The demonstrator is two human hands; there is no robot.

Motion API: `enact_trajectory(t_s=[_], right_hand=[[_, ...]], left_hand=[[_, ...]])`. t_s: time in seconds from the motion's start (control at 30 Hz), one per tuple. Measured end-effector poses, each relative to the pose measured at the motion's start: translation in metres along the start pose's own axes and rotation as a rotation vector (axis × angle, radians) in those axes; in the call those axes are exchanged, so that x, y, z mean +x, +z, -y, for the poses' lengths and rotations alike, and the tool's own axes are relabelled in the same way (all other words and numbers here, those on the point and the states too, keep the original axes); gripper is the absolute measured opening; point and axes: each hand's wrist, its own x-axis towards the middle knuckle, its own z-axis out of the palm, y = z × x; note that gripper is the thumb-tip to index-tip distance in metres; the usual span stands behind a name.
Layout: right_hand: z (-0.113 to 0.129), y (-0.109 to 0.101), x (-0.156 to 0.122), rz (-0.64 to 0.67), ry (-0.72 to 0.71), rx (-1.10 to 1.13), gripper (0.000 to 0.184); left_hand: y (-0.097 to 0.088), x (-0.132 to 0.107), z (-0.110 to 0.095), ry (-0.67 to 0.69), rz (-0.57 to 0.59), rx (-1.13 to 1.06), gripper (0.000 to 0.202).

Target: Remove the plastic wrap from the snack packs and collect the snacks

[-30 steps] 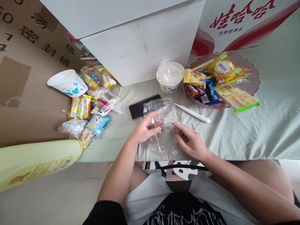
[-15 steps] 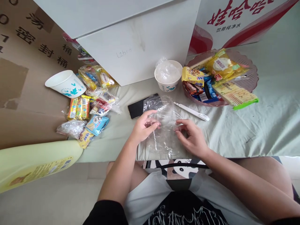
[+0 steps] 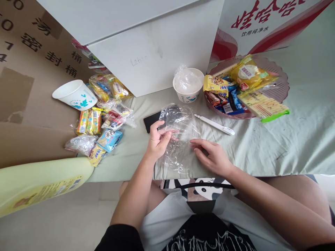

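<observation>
A thin clear plastic bag (image 3: 178,158) lies crinkled at the front of the cloth-covered surface. My left hand (image 3: 158,143) grips it at its left side, thumb on top and some fingers seen through the film. At the bag's right edge is my right hand (image 3: 213,157), with forefinger and thumb apart and the other fingers curled. Partly under the bag's far end rests a black phone (image 3: 150,122). A slim white pen-like cutter (image 3: 214,124) lies just beyond my right hand.
Behind stands a paper cup (image 3: 188,94) with plastic film inside. At right, a pink scalloped tray (image 3: 281,83) bears packaged snacks. Another paper cup (image 3: 75,96) tilts on snack packets (image 3: 90,121) at left, near a cardboard box (image 3: 39,104) and a yellow bottle (image 3: 47,184).
The bag has been gathered leftward and crumpled between the hands. My left fingers have shifted on the film, and my right hand has moved slightly left with its fingers off the stretched edge.
</observation>
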Motion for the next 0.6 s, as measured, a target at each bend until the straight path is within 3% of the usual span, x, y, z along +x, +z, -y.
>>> enact_trajectory(t_s=[0.13, 0.6], right_hand=[[0.000, -0.001, 0.001, -0.046, 0.013, -0.033, 0.023], [0.001, -0.002, 0.001, -0.009, 0.095, -0.007, 0.026]], left_hand=[[-0.002, 0.002, -0.007, -0.035, 0.027, 0.101, 0.026], [-0.002, 0.001, -0.013, -0.231, 0.052, 0.196, 0.030]])
